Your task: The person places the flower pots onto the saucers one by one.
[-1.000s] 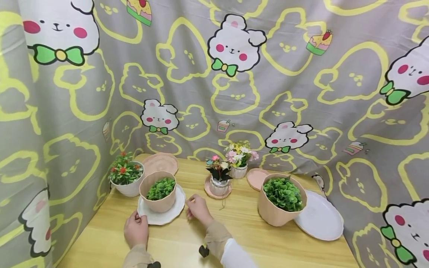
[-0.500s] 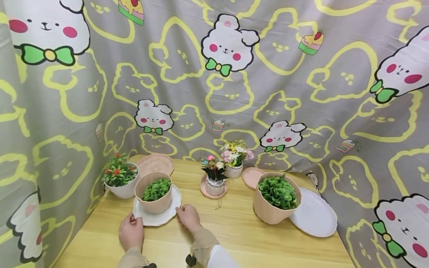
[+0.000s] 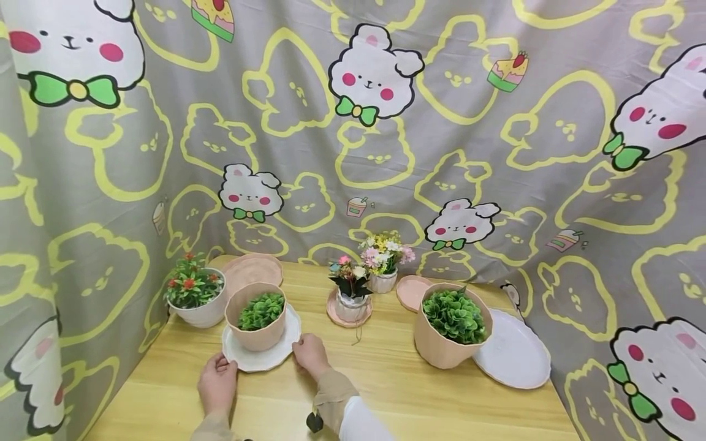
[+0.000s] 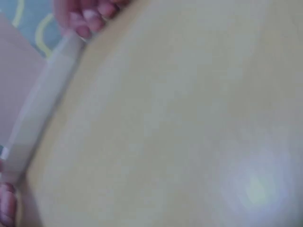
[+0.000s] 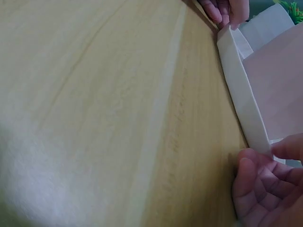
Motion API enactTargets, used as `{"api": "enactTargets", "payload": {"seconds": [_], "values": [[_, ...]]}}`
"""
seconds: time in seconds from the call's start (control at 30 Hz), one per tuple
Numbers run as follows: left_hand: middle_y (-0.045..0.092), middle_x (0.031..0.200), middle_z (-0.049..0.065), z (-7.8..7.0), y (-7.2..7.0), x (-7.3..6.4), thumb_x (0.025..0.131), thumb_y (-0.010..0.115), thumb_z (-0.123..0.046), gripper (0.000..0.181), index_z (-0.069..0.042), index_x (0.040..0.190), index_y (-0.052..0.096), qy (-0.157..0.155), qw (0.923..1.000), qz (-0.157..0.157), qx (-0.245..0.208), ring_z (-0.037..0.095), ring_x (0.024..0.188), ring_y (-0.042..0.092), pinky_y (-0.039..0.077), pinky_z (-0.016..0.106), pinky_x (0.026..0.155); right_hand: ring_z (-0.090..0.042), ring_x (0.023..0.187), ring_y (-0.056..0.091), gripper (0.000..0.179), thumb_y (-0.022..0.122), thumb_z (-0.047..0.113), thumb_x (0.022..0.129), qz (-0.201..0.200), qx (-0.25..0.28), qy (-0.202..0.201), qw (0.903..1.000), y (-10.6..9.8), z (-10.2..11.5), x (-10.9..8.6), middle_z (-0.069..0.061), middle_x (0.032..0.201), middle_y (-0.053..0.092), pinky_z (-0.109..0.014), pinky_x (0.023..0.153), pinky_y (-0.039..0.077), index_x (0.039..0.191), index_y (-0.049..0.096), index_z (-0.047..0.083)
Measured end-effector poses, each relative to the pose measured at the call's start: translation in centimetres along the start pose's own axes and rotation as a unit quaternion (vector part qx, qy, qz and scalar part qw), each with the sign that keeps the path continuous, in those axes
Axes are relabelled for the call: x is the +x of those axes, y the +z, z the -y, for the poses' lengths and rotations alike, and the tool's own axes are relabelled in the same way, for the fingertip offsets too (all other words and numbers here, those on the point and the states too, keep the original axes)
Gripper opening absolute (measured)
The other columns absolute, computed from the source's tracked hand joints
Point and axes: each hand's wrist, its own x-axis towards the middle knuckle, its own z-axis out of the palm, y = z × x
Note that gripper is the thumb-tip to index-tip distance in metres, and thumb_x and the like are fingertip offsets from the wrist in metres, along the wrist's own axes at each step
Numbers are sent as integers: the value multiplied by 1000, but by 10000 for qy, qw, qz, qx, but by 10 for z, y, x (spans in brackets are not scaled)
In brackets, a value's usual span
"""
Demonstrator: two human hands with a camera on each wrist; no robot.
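A white plate (image 3: 255,362) with a wavy rim carries a peach pot (image 3: 258,338) of green foliage (image 3: 261,311) on the left half of the table. My left hand (image 3: 217,384) pinches the plate's near-left rim. On the right side, my right hand (image 3: 311,355) grips the same rim between thumb and curled fingers. The right wrist view shows this hold close up, thumb over the rim of the plate (image 5: 244,97) and fingers below. Only a few fingertips of the left hand (image 4: 7,204) appear in the left wrist view, at the plate's edge.
Close behind the plate stand a white pot (image 3: 198,312) of red flowers and a pink plate (image 3: 256,269). Mid-table are a small flower pot on a pink saucer (image 3: 349,322) and another flower pot (image 3: 382,280). Rightward stand a larger peach pot (image 3: 447,352) and a white plate (image 3: 521,361).
My right hand has come from just beside the plate to grip its rim. Plate and pot have since shifted slightly right with both hands. The head view has turned a little right.
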Motion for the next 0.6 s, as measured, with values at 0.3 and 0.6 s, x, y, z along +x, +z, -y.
{"api": "enactTargets", "payload": {"seconds": [0.3,0.6], "values": [[62,112,31,-23,11,-3,86,61,-8,45,12,125,50,-195,9960,873,-81,38,100,63,43,17,69,-10,32,47,32,53,3,88,-87,142,218,9996,-23,-4,13,-1,44,49,-28,34,49,59,44,14],[56,125,30,-40,28,-6,86,58,-10,58,11,138,42,-457,9892,1313,-472,36,112,54,42,37,93,-11,34,51,30,53,5,92,-146,580,362,9976,-39,-9,24,-9,49,56,-30,36,51,62,49,8]]}}
